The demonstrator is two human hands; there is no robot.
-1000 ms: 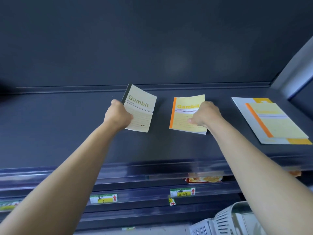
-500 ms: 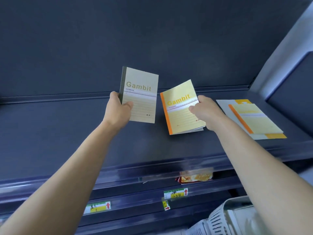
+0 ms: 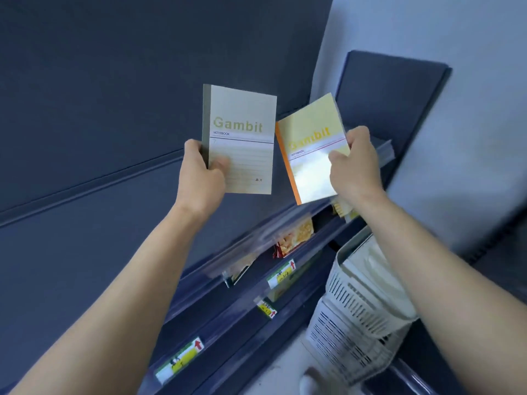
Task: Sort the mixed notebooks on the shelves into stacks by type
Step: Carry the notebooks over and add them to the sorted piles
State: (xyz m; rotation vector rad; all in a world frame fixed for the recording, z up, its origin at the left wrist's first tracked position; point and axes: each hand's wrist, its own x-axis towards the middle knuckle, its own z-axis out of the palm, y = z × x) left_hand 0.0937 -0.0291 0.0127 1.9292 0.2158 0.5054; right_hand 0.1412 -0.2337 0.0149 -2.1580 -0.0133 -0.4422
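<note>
My left hand (image 3: 201, 178) grips a beige Gambit notebook with a grey-green spine (image 3: 242, 132) by its lower left corner, held upright in the air above the dark shelf (image 3: 71, 238). My right hand (image 3: 356, 163) grips a yellow Gambit notebook with an orange spine (image 3: 309, 155) by its right edge, tilted to the right, with glare on its lower cover. The two notebooks are side by side, nearly touching. Both are lifted off the shelf.
A white slatted plastic basket (image 3: 356, 323) stands at the lower right below my right arm. Lower shelf rails carry yellow price labels (image 3: 281, 273) and a snack packet (image 3: 295, 238). A pale wall (image 3: 456, 109) rises at the right beside the shelving end.
Both hands have lifted their notebooks off the shelf and raised them. The view has swung left and tilted, so the stack of notebooks at the right of the shelf is out of sight.
</note>
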